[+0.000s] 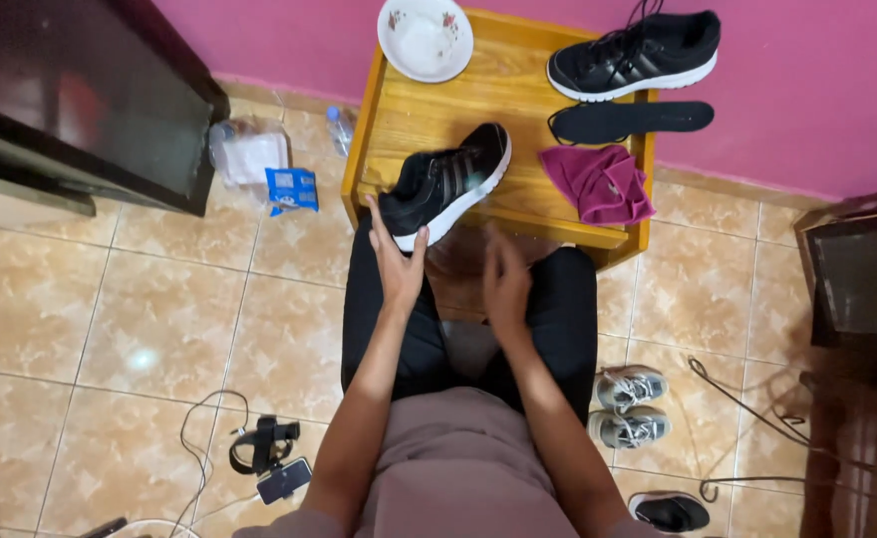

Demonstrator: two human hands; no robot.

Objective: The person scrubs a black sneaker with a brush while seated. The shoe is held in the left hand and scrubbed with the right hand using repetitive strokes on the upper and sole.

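Note:
My left hand (396,261) is raised with fingers apart, just touching the heel of a black sneaker with a white sole (445,183) that lies at the front edge of a small wooden table (429,110). My right hand (504,282) is blurred, held above my lap, fingers loosely apart, holding nothing. A second black sneaker (634,55) stands at the table's back right. A black insole (630,120) lies in front of it, and a magenta cloth (598,183) is bunched beside the near shoe.
A white bowl (425,37) sits on the table's back left corner. A pair of grey shoes (630,403) stands on the tiled floor to my right, a black sandal (669,512) nearer. Phone and cables (281,479) lie at left. Dark cabinets flank both sides.

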